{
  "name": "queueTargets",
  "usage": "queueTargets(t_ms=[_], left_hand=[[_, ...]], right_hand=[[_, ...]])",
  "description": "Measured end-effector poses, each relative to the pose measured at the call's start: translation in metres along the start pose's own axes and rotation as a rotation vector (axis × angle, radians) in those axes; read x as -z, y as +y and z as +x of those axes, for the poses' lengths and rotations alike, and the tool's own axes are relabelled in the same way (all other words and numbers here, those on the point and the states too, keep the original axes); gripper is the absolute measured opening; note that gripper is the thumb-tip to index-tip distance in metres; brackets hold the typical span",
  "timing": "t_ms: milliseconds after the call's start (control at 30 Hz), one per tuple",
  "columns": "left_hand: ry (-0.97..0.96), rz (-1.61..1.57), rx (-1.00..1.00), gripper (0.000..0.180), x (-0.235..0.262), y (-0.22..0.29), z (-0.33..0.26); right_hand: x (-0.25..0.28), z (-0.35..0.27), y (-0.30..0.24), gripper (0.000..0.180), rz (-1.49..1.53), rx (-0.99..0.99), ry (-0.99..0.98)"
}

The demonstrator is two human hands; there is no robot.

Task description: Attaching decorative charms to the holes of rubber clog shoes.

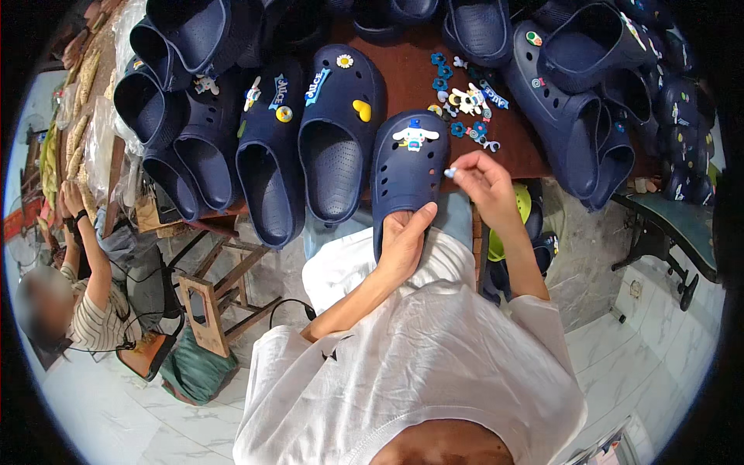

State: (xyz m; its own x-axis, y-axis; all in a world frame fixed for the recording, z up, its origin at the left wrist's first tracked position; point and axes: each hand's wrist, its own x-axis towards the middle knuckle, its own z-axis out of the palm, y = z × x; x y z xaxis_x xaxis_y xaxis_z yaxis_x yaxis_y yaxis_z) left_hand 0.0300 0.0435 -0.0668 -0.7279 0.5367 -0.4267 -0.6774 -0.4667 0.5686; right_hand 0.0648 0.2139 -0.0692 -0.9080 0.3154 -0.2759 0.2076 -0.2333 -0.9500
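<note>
A navy blue clog (399,172) with holes in its upper is held toe-away at the table's near edge. My left hand (404,246) grips it, fingers inside the foot opening and thumb on the outside. Near its toe sits a white long-eared character charm (415,136) with a blue top. To the clog's right, my right hand (490,186) pinches a small pale blue-and-white charm (449,173) between thumb and fingertips, close to the side holes. Beyond that hand lies a loose pile of charms (471,101), among them blue flowers and white figures.
Navy clogs with charms (337,139) line the left of the brown-red table (411,81); more clogs (573,124) are stacked at right. A wooden stool (209,298) stands lower left, near a co-worker in a striped shirt (108,314). A dark green chair seat (674,232) is at right.
</note>
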Motion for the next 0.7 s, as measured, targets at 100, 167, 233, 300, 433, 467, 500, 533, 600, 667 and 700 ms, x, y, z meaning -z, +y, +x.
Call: queueTargets(t_ms=[100,167,233,300,433,467,500,533,600,667,700], left_hand=[[-0.011,0.008,0.025,0.048,0.004,-0.001,0.000],[-0.018,-0.001,0.012,0.048,-0.001,0.001,0.000],[-0.024,-0.011,-0.003,0.048,-0.005,0.002,-0.001],[0.011,0.019,-0.044,0.043,-0.007,0.002,-0.001],[0.031,0.073,-0.046,0.036,-0.007,0.001,-0.003],[0.033,0.088,-0.068,0.033,-0.006,0.000,-0.003],[0.035,0.104,-0.090,0.029,-0.006,-0.001,-0.003],[0.037,0.103,-0.091,0.029,-0.004,-0.003,-0.003],[0.062,0.147,-0.072,0.027,-0.001,-0.006,-0.005],[0.058,0.182,-0.065,0.026,-0.001,-0.006,-0.006],[0.053,0.218,-0.057,0.024,-0.001,-0.006,-0.007]], right_hand=[[-0.008,-0.010,-0.005,0.009,0.010,-0.032,-0.063],[-0.009,-0.011,-0.003,0.009,0.014,-0.038,-0.075],[-0.010,-0.011,0.000,0.009,-0.022,-0.024,-0.097],[-0.013,-0.009,0.002,0.011,-0.014,-0.033,-0.077],[-0.010,-0.006,0.007,0.014,0.015,-0.039,-0.056],[-0.009,-0.006,0.008,0.014,0.015,-0.040,-0.056],[-0.008,-0.005,0.008,0.014,0.016,-0.038,-0.069],[-0.007,-0.004,0.008,0.014,0.017,-0.036,-0.083],[-0.004,-0.002,0.009,0.013,-0.009,-0.033,-0.101],[-0.002,0.000,0.009,0.013,-0.037,-0.030,-0.115],[-0.002,0.001,0.010,0.013,-0.051,0.009,-0.120]])
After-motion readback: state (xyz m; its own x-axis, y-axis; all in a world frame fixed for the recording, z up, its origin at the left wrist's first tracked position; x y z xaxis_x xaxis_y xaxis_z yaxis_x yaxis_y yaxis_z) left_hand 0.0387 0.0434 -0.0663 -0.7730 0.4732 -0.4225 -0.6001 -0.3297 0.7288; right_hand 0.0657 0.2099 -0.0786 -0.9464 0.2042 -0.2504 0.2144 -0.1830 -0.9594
